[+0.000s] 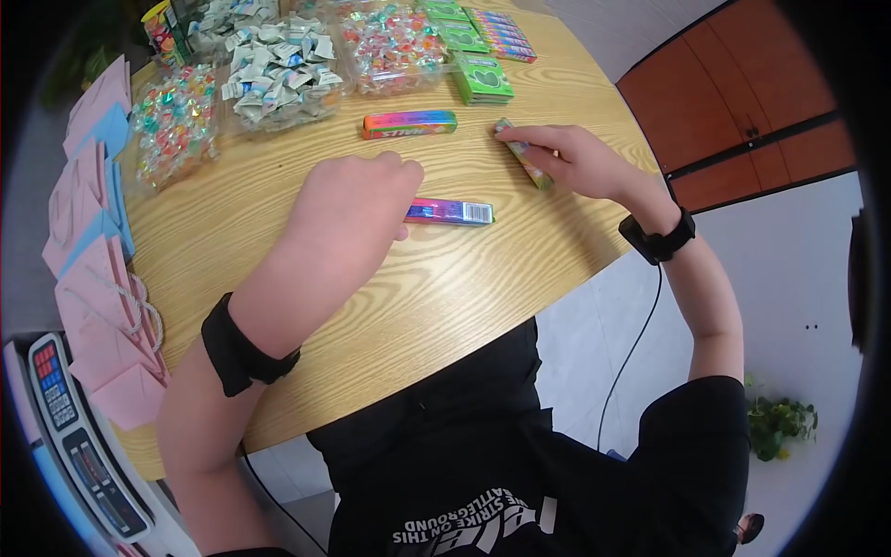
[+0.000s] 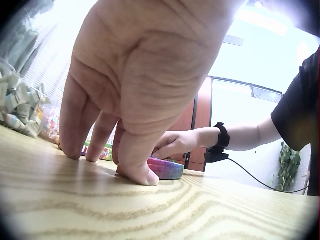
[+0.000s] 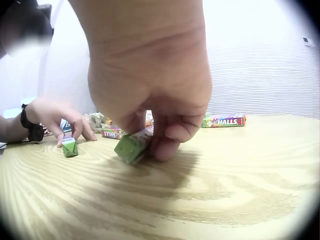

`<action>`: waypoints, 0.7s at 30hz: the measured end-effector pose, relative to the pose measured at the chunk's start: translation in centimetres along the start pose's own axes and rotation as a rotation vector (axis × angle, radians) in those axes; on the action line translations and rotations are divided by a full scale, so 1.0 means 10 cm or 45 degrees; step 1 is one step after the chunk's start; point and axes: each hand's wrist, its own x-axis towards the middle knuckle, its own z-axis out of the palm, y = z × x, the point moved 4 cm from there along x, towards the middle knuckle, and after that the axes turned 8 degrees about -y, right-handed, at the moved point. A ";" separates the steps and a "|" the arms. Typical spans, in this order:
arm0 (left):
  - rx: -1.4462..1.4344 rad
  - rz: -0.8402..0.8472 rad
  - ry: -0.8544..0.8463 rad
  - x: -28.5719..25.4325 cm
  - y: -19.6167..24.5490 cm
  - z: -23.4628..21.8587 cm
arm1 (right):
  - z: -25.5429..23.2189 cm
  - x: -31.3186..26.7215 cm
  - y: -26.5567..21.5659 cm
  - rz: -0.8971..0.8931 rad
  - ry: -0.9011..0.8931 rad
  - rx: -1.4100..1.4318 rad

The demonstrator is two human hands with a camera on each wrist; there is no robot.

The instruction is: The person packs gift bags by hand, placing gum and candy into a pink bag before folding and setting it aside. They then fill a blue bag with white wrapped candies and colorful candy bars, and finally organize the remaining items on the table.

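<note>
My left hand (image 1: 348, 200) reaches down to the table and pinches the left end of a purple-and-blue stick of candy (image 1: 459, 213), whose barcode faces up. In the left wrist view, thumb and fingers come down close to the wood around that stick. Farther right, my right hand (image 1: 577, 160) pinches a second candy stick (image 1: 531, 170), set at a slant. Its green end (image 3: 128, 149) points toward the right wrist camera, slightly blurred. Beyond both hands lies a third stick (image 1: 409, 125), rainbow coloured and marked HALLS.
Clear tubs of wrapped candies (image 1: 394, 51) and white sachets (image 1: 283, 70) stand at the back. Green boxes (image 1: 483, 79) and a row of candy sticks (image 1: 501, 35) lie right of them. Pink paper bags (image 1: 97, 306) and a scale (image 1: 88, 436) line the left edge.
</note>
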 end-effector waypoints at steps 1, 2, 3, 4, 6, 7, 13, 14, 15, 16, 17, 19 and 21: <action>-0.006 0.017 0.021 -0.01 0.00 0.00 | 0.01 0.00 0.06 0.126 -0.075 0.104; -0.008 0.014 0.022 -0.01 0.00 0.00 | -0.01 -0.01 0.07 0.125 -0.078 0.101; -0.002 0.013 0.018 0.00 0.00 0.00 | -0.01 -0.03 0.12 0.195 -0.113 0.091; 0.003 0.014 0.013 0.00 0.00 0.01 | -0.01 -0.05 0.17 0.267 -0.147 0.080; 0.011 0.005 0.006 0.00 0.00 0.00 | 0.00 -0.08 0.25 0.116 -0.035 -0.062; 0.023 -0.004 -0.003 0.01 0.00 0.01 | -0.01 -0.09 0.24 -0.037 0.079 -0.200; -0.010 -0.002 -0.011 0.02 0.00 0.00 | -0.11 -0.21 0.29 0.141 0.157 -0.638; -0.007 0.000 -0.011 0.02 0.00 0.00 | -0.09 -0.21 0.34 0.143 0.160 -0.637; -0.013 -0.010 -0.021 0.02 0.01 0.00 | -0.10 -0.20 0.36 0.112 0.214 -0.628; -0.018 -0.021 -0.032 0.02 0.01 -0.01 | -0.11 -0.20 0.37 0.080 0.269 -0.619; -0.016 -0.019 -0.031 0.02 0.01 -0.01 | -0.12 -0.21 0.38 0.081 0.272 -0.620; -0.019 -0.029 -0.042 0.02 0.00 0.00 | -0.16 -0.20 0.37 0.126 0.172 -0.382; -0.021 -0.023 -0.030 0.01 0.00 0.00 | -0.18 -0.18 0.49 0.086 0.210 -0.388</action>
